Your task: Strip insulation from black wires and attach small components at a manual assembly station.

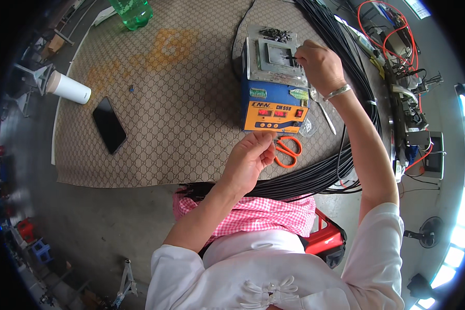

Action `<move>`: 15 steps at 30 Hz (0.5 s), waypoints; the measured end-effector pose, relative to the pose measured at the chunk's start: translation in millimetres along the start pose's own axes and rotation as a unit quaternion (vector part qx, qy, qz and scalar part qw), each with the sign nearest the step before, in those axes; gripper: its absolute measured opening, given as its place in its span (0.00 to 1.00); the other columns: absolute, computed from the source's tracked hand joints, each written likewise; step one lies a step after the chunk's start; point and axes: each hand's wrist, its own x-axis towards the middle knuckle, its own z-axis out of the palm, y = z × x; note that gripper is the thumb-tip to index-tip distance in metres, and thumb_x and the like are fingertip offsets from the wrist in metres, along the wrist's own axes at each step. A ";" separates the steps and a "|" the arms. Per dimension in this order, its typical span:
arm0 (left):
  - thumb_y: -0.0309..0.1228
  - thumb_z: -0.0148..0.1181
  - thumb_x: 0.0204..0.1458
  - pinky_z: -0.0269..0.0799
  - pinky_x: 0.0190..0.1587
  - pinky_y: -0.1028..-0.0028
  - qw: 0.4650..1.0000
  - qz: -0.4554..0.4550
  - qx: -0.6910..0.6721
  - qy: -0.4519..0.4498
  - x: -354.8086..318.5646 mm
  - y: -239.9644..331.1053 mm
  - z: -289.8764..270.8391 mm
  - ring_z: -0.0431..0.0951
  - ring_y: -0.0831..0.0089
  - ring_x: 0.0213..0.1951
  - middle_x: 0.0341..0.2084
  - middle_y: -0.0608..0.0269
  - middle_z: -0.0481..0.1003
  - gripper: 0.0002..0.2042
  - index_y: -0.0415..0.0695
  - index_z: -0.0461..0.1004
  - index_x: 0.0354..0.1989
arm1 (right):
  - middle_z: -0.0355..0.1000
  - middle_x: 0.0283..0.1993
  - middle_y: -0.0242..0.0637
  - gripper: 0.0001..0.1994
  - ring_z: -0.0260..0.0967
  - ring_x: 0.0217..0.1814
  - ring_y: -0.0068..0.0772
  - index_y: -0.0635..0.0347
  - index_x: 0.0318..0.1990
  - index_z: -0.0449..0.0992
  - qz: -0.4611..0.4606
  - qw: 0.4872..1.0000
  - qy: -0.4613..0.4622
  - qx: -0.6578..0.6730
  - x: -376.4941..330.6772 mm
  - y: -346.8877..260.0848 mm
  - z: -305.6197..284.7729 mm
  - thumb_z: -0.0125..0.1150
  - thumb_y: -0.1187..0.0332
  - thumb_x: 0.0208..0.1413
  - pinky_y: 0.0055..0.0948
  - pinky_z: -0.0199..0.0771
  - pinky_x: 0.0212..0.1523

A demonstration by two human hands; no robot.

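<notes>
A blue-and-orange box with red digits and a square metal basin on top, looking like a solder pot, stands in front of me. My right hand is over the right side of its metal top. Its closed fingers pinch a small dark piece at the basin's edge; the exact kind is too small to tell. Just in front of the box, my left hand is closed in a pinch, and whatever may be between its fingertips is hidden. Orange-handled scissors lie beside that hand.
Dark scraps lie on the metal top's far side. A spoon rests right of the box. Coiled black cable runs along the table's front and right. Leftward are a phone, a white cup and a green bottle.
</notes>
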 end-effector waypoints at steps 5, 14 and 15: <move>0.31 0.50 0.54 0.62 0.33 0.81 1.000 -0.005 0.002 0.001 -0.1 -2.4 -6.8 0.67 0.83 0.25 0.22 0.72 0.69 0.07 0.42 0.69 0.37 | 0.68 0.32 0.33 0.06 0.67 0.38 0.38 0.56 0.27 0.72 -0.001 0.997 -0.047 -0.061 4.3 -3.1 7.4 0.49 0.78 0.41 0.33 0.68 0.37; 0.31 0.50 0.54 0.62 0.33 0.81 1.000 -0.008 -0.001 0.009 -0.5 -2.4 -7.6 0.67 0.84 0.25 0.22 0.72 0.69 0.07 0.42 0.70 0.36 | 0.66 0.28 0.32 0.02 0.68 0.32 0.37 0.57 0.26 0.71 -0.029 0.998 -0.008 -0.052 2.2 0.3 12.0 0.54 0.71 0.45 0.33 0.68 0.32; 0.31 0.50 0.54 0.62 0.33 0.81 1.000 -0.008 0.000 0.011 -0.7 -2.5 -7.5 0.67 0.84 0.25 0.22 0.72 0.69 0.07 0.42 0.70 0.36 | 0.66 0.28 0.32 0.02 0.68 0.32 0.38 0.58 0.25 0.71 -0.029 0.998 -0.007 -0.052 2.1 0.4 11.9 0.54 0.71 0.45 0.33 0.68 0.32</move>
